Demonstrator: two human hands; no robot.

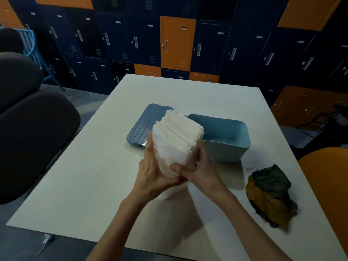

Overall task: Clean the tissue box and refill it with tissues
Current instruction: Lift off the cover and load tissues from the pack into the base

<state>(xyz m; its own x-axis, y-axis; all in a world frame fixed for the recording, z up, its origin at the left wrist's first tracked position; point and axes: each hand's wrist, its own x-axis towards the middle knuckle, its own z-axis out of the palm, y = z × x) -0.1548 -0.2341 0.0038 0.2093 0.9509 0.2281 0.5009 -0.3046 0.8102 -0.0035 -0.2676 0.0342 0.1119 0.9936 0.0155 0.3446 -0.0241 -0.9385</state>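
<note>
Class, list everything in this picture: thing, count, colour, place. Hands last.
tissue stack: 1, white, held above table
box: 1, light blue, open, right of stack
lid: 1, grey-blue, left of box
cloth: 1, yellow and dark, table's right
table: 1, off-white, centre
grey chair: 1, dark grey, left
orange chair: 1, orange, right
lockers: many, navy and orange, behind
left hand: 1, holds stack
right hand: 1, holds stack
</note>
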